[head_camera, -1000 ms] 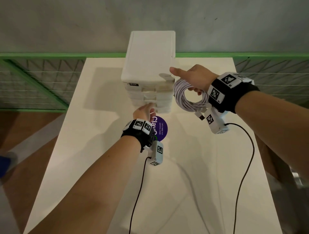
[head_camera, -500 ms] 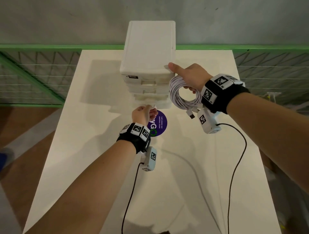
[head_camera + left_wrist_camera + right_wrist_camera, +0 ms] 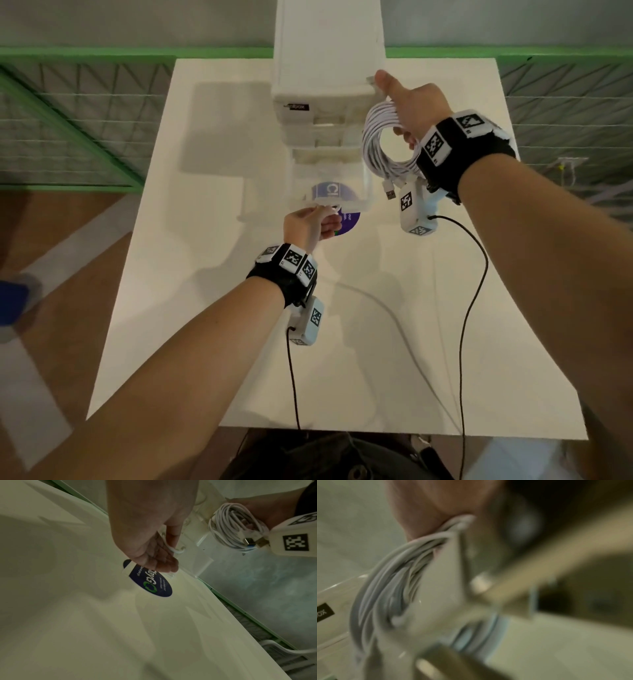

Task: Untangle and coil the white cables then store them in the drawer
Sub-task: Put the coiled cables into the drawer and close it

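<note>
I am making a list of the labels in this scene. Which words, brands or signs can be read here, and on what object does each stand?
"box": end of a black label on the drawer unit; its start is unreadable.
"Cl": purple round sticker, seen through the open drawer.
Small lines on the sticker: too small.
Wrist bands and cameras: square black-and-white code markers, no words.

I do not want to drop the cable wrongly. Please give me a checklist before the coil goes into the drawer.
1. Cable coil gathered in loops: ok.
2. Right hand holds the coil: ok.
3. Bottom drawer pulled out: ok.
4. Left hand pinches the drawer handle: ok.
5. Coil above the drawer opening: not ok, it hangs beside the drawer unit.
6. USB plugs tucked into the coil: not ok, they dangle.
</note>
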The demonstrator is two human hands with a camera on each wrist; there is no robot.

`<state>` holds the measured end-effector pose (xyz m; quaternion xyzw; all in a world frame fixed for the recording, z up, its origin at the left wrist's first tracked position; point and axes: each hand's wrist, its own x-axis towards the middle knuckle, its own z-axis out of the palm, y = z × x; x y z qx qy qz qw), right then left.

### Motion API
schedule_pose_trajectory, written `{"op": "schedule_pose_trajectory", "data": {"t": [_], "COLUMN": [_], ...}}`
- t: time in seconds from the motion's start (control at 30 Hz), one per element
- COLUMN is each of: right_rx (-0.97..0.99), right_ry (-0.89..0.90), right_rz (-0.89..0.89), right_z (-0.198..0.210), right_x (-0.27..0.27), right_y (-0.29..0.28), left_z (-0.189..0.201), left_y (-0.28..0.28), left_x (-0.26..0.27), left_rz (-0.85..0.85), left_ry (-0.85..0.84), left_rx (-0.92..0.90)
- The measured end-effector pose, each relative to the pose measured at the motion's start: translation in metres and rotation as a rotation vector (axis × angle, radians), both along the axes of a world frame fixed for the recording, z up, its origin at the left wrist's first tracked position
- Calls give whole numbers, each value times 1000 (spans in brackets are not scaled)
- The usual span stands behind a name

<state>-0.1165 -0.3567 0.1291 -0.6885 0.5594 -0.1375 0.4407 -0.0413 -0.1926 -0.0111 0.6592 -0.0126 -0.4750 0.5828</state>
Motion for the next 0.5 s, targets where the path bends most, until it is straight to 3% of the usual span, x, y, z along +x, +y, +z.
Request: {"op": "schedule_pose_trajectory", "data": {"t": [0.5], "right_rx": [10], "right_ry": [-14], "right_rz": [-184], "right_z": [-3], "right_x": [11], "right_y": [15], "left_z": [4], "left_y": [24], "left_x": [-9], "left_rz": [-69], "left_ry": [-69], "left_rx": [25]}}
